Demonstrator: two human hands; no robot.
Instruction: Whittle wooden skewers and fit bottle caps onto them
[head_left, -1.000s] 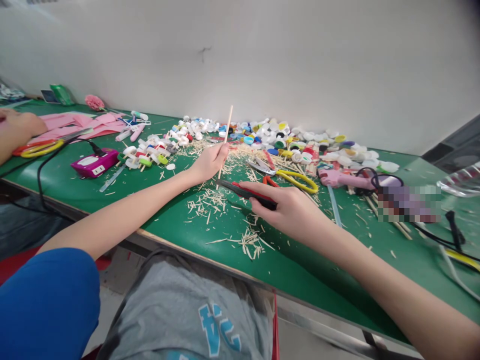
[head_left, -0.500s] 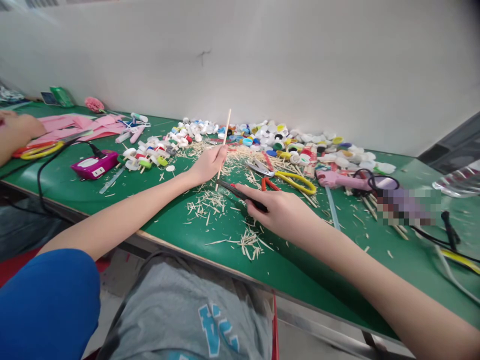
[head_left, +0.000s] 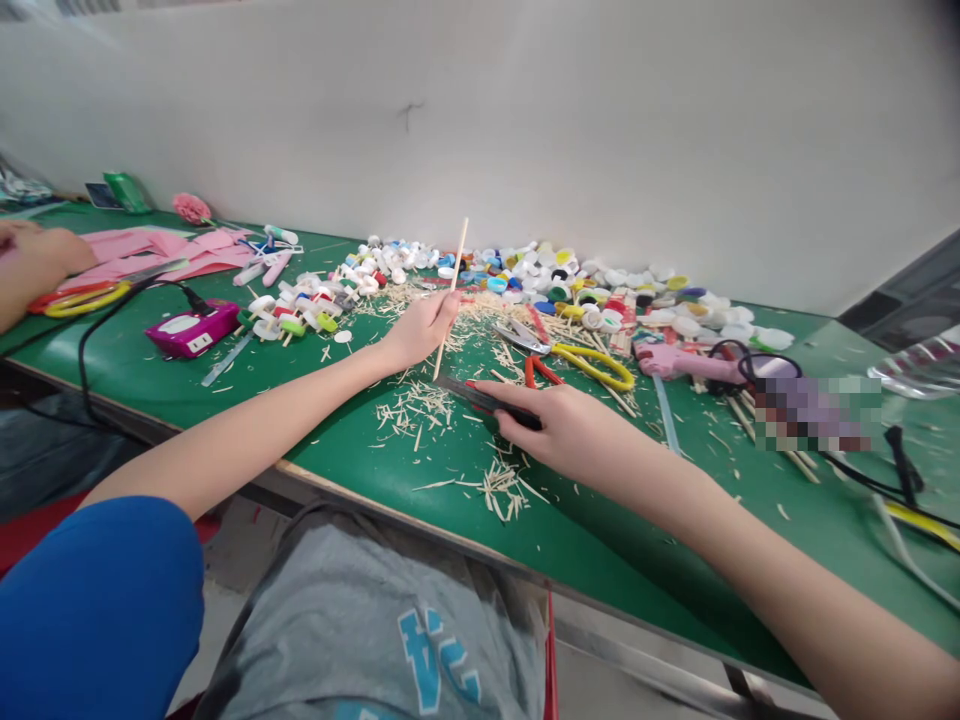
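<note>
**While the left hand has a thin pale wooden stick, the right hand has a black-and-red knife**

Head view: left grip's pinched round the stick, slanted over the green surface, right grip's wrapped round the knife, blade near the stick's lower end.

The tabletop is green; the socket adapter, magenta with a white panel. One sleeve is plain blue; the gray fabric bears white-edged turquoise figures. The cutter handle looks black and red.
</note>
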